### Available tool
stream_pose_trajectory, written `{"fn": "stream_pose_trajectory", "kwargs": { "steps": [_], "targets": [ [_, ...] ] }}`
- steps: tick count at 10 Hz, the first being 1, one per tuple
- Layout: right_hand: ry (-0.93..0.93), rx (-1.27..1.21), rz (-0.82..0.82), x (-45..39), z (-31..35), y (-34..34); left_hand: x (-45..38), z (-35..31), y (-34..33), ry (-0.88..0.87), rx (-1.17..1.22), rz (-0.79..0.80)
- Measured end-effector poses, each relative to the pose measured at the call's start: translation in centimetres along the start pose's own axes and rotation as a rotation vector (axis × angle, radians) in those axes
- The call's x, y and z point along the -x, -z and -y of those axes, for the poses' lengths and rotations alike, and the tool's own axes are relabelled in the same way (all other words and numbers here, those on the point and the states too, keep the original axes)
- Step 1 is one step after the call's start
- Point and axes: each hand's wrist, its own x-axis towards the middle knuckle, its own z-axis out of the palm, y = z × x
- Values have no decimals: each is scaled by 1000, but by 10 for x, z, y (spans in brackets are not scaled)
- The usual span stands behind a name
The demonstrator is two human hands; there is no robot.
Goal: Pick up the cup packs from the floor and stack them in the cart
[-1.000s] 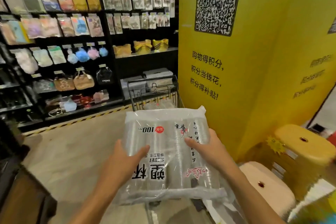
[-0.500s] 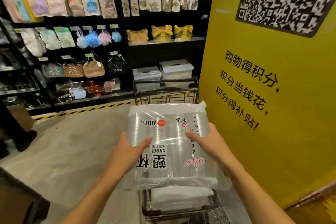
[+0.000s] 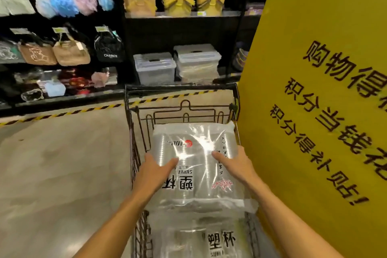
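1. On the left, our left hand (image 3: pixel 155 170) clasps the left edge of the clear plastic-wrapped pack of stacked disposable cups (image 3: pixel 196 165), thumb laid over the top face and the other fingers hidden under or behind the side.
2. The pack is held flat inside the black wire shopping cart (image 3: pixel 134 132), its far end near the cart's front wall, its near end over another clear cup pack with black lettering (image 3: pixel 209 236) already lying at the near end of the basket. We cannot tell whether the held pack already rests on that one or hangs just above it.
3. We judge the step in hand to be placing: the pack is over the stack but both hands grip it. The next move calls for easing it down square with the pack below, then drawing the fingers out sideways without dragging the slippery wrap askew.
4. The pack's long axis runs along the cart, from near end to front wall. Its printed face is up, and the lettering reads upside down to us.
5. On the right, our right hand (image 3: pixel 236 165) is closed on the pack's right edge, thumb on top, close against the cart's right wall, beside the yellow printed signboard (image 3: pixel 314 111).
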Motion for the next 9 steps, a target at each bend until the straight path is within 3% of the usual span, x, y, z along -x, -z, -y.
{"fn": "stream_pose_trajectory", "kwargs": {
  "steps": [3,6,9],
  "targets": [
    [-128,13,29,-111,-33,-41,-102,22,-71,78,-87,-25],
    [-124,86,44,-116,-27,-31,-106,13,-67,200,-164,-41],
    [114,316,-77,-38,74,51,-35,-107,8,-58,-357,-80]
  ]
}}
